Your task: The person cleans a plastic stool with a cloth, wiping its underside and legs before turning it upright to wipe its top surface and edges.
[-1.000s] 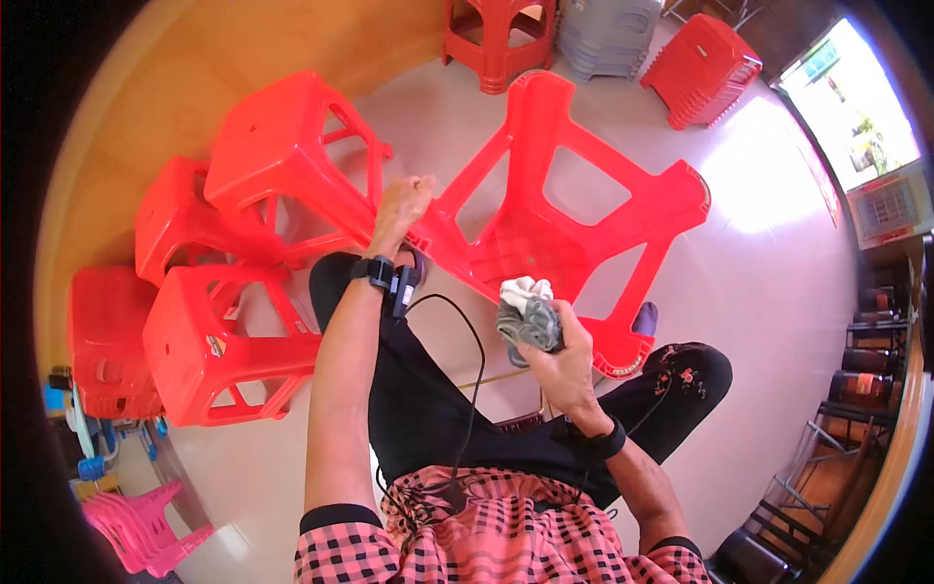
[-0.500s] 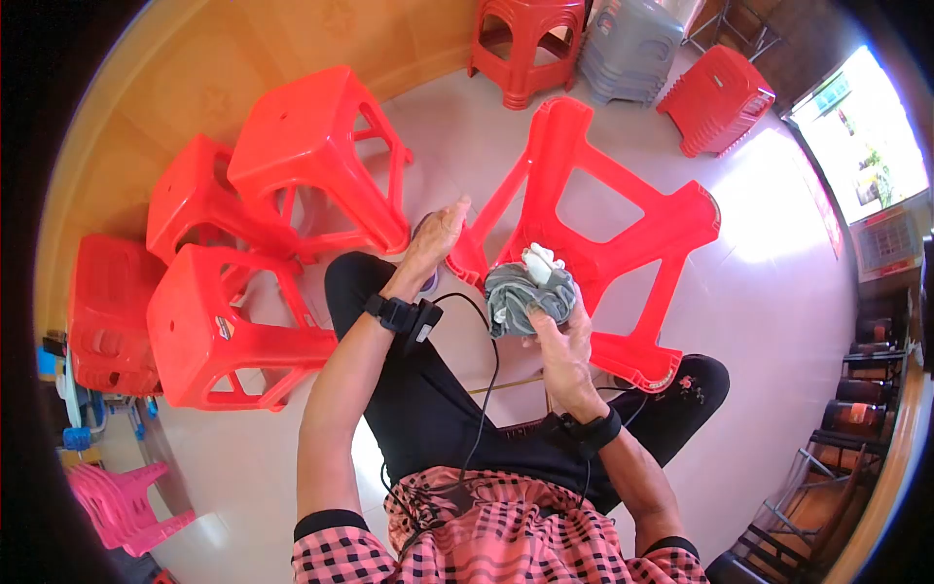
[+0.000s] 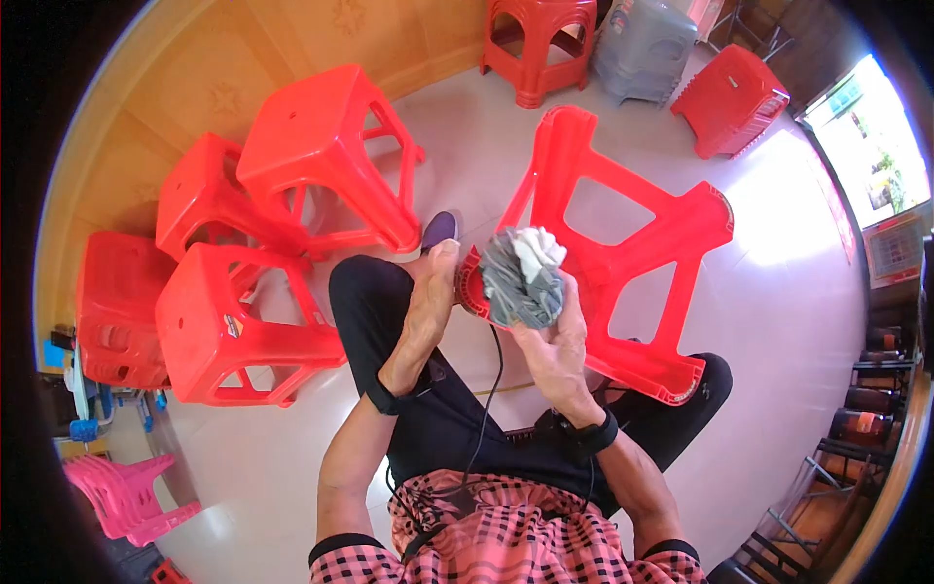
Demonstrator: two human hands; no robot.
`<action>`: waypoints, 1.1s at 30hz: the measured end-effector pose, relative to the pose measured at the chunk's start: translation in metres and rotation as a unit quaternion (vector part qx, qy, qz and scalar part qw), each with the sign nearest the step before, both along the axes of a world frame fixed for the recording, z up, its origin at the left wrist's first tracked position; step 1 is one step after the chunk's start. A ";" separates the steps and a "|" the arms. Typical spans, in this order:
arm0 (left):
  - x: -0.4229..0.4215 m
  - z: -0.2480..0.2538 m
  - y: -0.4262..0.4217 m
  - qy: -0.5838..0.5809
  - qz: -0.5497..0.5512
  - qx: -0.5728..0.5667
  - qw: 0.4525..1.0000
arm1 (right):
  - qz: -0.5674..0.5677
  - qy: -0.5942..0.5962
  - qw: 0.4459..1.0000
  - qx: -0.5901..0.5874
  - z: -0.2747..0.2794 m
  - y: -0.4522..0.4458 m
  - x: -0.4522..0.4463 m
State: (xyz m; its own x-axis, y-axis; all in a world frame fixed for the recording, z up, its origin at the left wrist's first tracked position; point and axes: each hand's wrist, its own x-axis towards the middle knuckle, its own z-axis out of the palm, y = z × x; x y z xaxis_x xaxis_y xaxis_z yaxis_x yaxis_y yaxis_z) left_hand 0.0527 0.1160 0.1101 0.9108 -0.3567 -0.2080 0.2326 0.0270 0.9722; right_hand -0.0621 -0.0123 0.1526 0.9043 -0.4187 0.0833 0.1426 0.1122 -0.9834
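Note:
An upturned red plastic stool (image 3: pixel 623 258) rests in front of me between my knees, its underside and legs facing up toward me. My left hand (image 3: pixel 433 307) is at the end of the stool's near left leg, with its fingers against the outer side and partly hidden. In my right hand (image 3: pixel 556 355) is a bunched grey and white rag (image 3: pixel 525 277), held over the stool near that same leg. The rag covers part of the leg and the stool's inside.
Several upright red stools (image 3: pixel 311 136) stand at left by the wooden wall. Stacked grey stools (image 3: pixel 644 49) and a red stack (image 3: pixel 730 102) stand at the back. Pink chairs (image 3: pixel 122 496) are at lower left. A black cable (image 3: pixel 498 375) hangs before me.
My left hand has come down along the outside of the leg end, nearer to me. The rag has turned and risen slightly in my right hand. The view has shifted a little.

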 end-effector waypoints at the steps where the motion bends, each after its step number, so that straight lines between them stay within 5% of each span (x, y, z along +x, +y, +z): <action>1: -0.001 0.003 0.001 0.001 0.000 0.004 1.000 | 0.026 -0.003 0.998 -0.053 0.002 0.000 0.003; 4: 0.001 0.023 0.001 0.107 0.019 -0.053 0.993 | 0.094 -0.002 0.988 -0.119 -0.004 -0.003 0.021; 6: 0.007 0.021 0.004 -0.031 0.039 -0.077 0.996 | 0.149 0.075 0.912 -0.375 -0.010 0.001 0.027; 8: 0.002 0.025 0.003 -0.038 0.030 -0.056 0.997 | 0.124 0.022 0.927 -0.352 -0.021 0.002 0.029; 10: -0.011 0.030 0.006 -0.280 0.014 0.199 0.939 | 0.120 0.042 0.922 -0.366 -0.025 0.004 0.025; 14: -0.020 0.025 0.005 -0.377 -0.065 0.322 0.866 | 0.133 -0.013 0.940 -0.315 -0.031 -0.009 0.022; 17: -0.015 0.026 0.008 -0.364 -0.104 0.331 0.864 | 0.208 0.027 0.967 -0.143 -0.037 -0.032 0.011; 20: -0.007 0.027 0.013 -0.329 -0.153 0.324 0.874 | 0.122 0.080 0.989 -0.036 -0.067 -0.047 -0.008; 22: -0.004 0.031 0.016 -0.303 -0.187 0.314 0.880 | 0.069 0.110 0.916 -0.380 -0.094 -0.060 -0.018; 23: -0.003 0.037 0.016 -0.257 -0.214 0.315 0.888 | 0.072 0.167 0.889 -0.421 -0.098 -0.062 -0.022; 28: -0.003 0.037 0.014 -0.232 -0.251 0.327 0.881 | 0.119 0.193 0.902 -0.366 -0.131 -0.063 -0.022; 30: -0.009 0.027 0.008 -0.297 -0.166 0.291 0.894 | 0.151 0.180 0.914 -0.330 -0.137 -0.063 -0.023; 33: -0.013 0.023 0.005 -0.319 -0.128 0.301 0.889 | 0.141 0.128 0.873 -0.450 -0.145 -0.059 -0.025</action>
